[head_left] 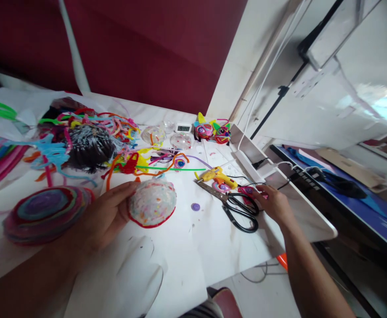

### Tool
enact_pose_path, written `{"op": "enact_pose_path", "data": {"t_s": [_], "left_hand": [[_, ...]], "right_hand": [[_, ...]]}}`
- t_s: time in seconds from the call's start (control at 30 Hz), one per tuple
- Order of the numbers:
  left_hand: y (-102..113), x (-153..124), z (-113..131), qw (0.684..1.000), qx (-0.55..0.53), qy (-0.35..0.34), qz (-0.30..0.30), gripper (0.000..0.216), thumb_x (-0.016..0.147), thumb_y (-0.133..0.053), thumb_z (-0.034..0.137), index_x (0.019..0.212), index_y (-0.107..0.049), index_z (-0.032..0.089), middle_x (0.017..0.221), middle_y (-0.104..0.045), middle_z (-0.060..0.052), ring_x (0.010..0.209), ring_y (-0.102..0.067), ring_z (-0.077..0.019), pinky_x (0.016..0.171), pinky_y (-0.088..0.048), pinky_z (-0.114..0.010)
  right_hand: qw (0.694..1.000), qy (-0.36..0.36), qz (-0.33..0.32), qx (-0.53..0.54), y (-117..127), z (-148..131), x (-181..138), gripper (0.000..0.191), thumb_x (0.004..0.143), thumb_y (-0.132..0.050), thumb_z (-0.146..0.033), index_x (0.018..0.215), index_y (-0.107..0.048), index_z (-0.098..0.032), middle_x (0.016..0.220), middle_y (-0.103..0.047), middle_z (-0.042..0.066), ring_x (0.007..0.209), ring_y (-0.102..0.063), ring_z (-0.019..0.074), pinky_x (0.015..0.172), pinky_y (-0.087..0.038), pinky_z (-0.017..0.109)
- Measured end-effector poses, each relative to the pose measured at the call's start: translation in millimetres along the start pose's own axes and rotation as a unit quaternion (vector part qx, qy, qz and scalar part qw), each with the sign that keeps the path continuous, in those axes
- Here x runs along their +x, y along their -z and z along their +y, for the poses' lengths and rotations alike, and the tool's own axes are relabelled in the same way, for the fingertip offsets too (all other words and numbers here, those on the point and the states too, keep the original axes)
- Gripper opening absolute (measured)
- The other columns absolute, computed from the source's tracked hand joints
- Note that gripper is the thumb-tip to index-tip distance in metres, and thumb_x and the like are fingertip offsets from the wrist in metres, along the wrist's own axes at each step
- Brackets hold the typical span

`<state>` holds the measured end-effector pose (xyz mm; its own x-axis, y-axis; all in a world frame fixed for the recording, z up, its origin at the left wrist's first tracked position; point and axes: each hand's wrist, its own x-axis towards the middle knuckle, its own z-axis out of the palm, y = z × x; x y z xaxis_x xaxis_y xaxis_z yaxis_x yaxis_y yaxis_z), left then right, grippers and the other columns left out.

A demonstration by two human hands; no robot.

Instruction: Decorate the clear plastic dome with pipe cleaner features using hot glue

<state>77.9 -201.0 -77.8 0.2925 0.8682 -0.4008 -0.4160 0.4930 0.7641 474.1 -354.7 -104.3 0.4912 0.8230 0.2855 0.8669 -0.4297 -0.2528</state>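
Note:
My left hand (115,210) is closed round the edge of a cloudy, see-through dome (152,203) with a red rim and coloured specks. Over at the right, my right hand (273,202) has its fingertips on a small pink piece (246,192), partly hidden by the fingers and scissor handles. Black-handled scissors (228,201) lie half open just left of that hand. Behind them rests a yellow hot glue gun (218,175), next to a pink piece with an eye (221,186). A small purple disc (196,206) lies between my hands.
A coiled multicolour disc (47,210) lies beside my left forearm. Tangled pipe cleaners (97,121) and a dark tasselled bundle (92,148) fill the back left. Clear domes (181,141), a digital clock (183,128) and two decorated figures (212,131) stand behind. A white power strip (249,162) runs along the right.

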Motion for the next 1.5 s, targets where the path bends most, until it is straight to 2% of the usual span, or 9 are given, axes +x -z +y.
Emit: {"op": "enact_pose_path", "data": {"t_s": [0.3,0.57,0.77,0.83,0.93,1.1,1.17,1.33,1.5], "left_hand": [[4,3,-3,1.0,-0.01,0.003,0.001,0.031,0.09,-0.043,-0.002,0.08,-0.07,0.008,0.079,-0.076,-0.006,0.062,-0.069,-0.0125,0.058,-0.059,-0.022],[1,1,-2,1.0,0.006,0.018,0.002,0.029,0.091,-0.044,0.001,0.083,-0.071,0.008,0.08,-0.076,-0.009,0.062,-0.069,-0.0139,0.06,-0.058,-0.022],[8,4,-7,1.0,-0.018,0.009,-0.013,0.025,0.089,-0.047,0.0,0.084,-0.07,0.009,0.082,-0.076,-0.008,0.067,-0.069,-0.0138,0.065,-0.058,-0.023],[10,3,-7,1.0,-0.019,0.015,-0.017,0.026,0.089,-0.047,0.0,0.083,-0.07,0.008,0.082,-0.076,-0.009,0.068,-0.07,-0.0139,0.067,-0.057,-0.022],[9,2,-7,0.999,-0.019,0.02,-0.018,0.027,0.09,-0.046,0.001,0.082,-0.071,0.008,0.08,-0.075,-0.009,0.069,-0.07,-0.0143,0.067,-0.057,-0.023],[4,0,-5,0.999,-0.023,0.032,-0.017,0.028,0.09,-0.045,0.003,0.08,-0.071,0.008,0.081,-0.075,-0.01,0.067,-0.069,-0.0158,0.065,-0.058,-0.025],[4,0,-4,0.999,-0.026,0.036,-0.013,0.028,0.09,-0.045,0.004,0.082,-0.071,0.008,0.079,-0.075,-0.009,0.065,-0.068,-0.015,0.064,-0.057,-0.025],[2,-3,0,0.998,-0.035,0.06,-0.001,0.026,0.091,-0.045,0.007,0.083,-0.069,0.011,0.072,-0.072,-0.005,0.061,-0.066,-0.0141,0.063,-0.056,-0.024],[-1,-5,2,0.997,-0.032,0.076,-0.007,0.024,0.088,-0.048,0.008,0.078,-0.069,0.011,0.072,-0.073,-0.006,0.061,-0.067,-0.0156,0.062,-0.056,-0.026]], "right_hand": [[0.999,-0.006,-0.029,0.021,-9,9,19,0.038,0.073,-0.064,-0.036,0.105,-0.07,-0.017,0.092,-0.074,0.011,0.084,-0.068,0.0263,0.075,-0.048,0.034],[0.993,-0.042,-0.02,0.105,-4,14,14,0.044,0.067,-0.069,-0.051,0.092,-0.072,-0.016,0.072,-0.071,0.007,0.066,-0.064,0.0228,0.061,-0.047,0.032],[0.976,-0.052,-0.017,0.213,20,5,9,0.041,0.067,-0.072,-0.052,0.084,-0.068,-0.016,0.071,-0.073,0.009,0.063,-0.067,0.0231,0.059,-0.051,0.033],[0.951,-0.087,0.024,0.296,33,-13,5,0.04,0.06,-0.08,-0.049,0.081,-0.068,-0.017,0.069,-0.071,0.007,0.061,-0.065,0.0216,0.055,-0.049,0.03],[0.897,-0.063,0.01,0.437,47,-57,-5,0.033,0.059,-0.086,-0.039,0.08,-0.069,-0.02,0.073,-0.068,0.002,0.063,-0.062,0.0153,0.054,-0.047,0.024],[0.786,0.017,-0.205,0.583,34,-146,-23,0.019,0.072,-0.081,-0.029,0.084,-0.069,-0.02,0.077,-0.065,0.0,0.069,-0.059,0.0114,0.064,-0.047,0.023],[0.753,0.043,-0.253,0.606,22,-174,-26,0.02,0.072,-0.081,-0.03,0.084,-0.07,-0.019,0.075,-0.063,0.0,0.066,-0.055,0.0096,0.061,-0.044,0.022],[0.702,0.035,-0.31,0.64,0,-209,-25,0.025,0.071,-0.082,-0.035,0.083,-0.069,-0.017,0.071,-0.062,-0.001,0.062,-0.052,0.008,0.059,-0.04,0.022],[0.687,0.006,-0.315,0.655,-5,-220,-23,0.03,0.065,-0.085,-0.036,0.082,-0.069,-0.017,0.07,-0.063,-0.002,0.06,-0.052,0.0078,0.058,-0.04,0.022]]}}
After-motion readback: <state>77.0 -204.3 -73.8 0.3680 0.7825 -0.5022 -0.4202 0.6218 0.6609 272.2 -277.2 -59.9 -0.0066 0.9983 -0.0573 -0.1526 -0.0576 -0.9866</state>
